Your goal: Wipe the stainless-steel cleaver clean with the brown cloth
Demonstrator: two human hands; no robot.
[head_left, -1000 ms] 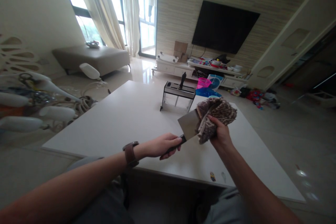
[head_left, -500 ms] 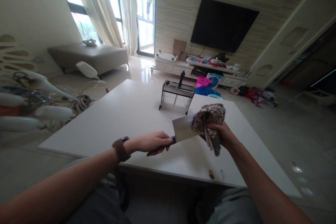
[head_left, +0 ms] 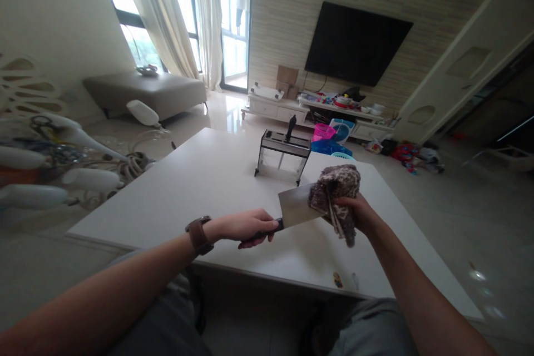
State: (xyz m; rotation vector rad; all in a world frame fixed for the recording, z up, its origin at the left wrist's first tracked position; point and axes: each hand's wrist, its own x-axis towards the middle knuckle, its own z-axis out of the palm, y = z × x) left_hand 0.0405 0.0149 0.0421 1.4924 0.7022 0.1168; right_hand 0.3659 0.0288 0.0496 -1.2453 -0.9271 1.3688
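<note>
Above the white table (head_left: 179, 189), my left hand (head_left: 248, 226) is wrapped round the black handle of a cleaver (head_left: 298, 206), whose broad metal blade points right. My right hand (head_left: 356, 208) grips a shaggy grey-brown cloth (head_left: 337, 178), which is folded over the far end of the blade and hides it. The cloth's lower end hangs down above the tabletop. Behind the blade stands a knife block (head_left: 283, 147) with clear sides and one black-handled knife upright in its top.
A small yellow-and-black item (head_left: 337, 280) lies at the table's near edge, beside a small pale object (head_left: 355, 281). White lamp parts (head_left: 89, 178) and cables crowd the left. Beyond the table are a pink basket (head_left: 323, 132), a low cabinet (head_left: 267, 107) and a bench (head_left: 146, 94).
The whole view has shifted slightly, so everything sits a little further right and lower. Both hands keep their holds on the cleaver and the cloth, with hardly any movement between them.
</note>
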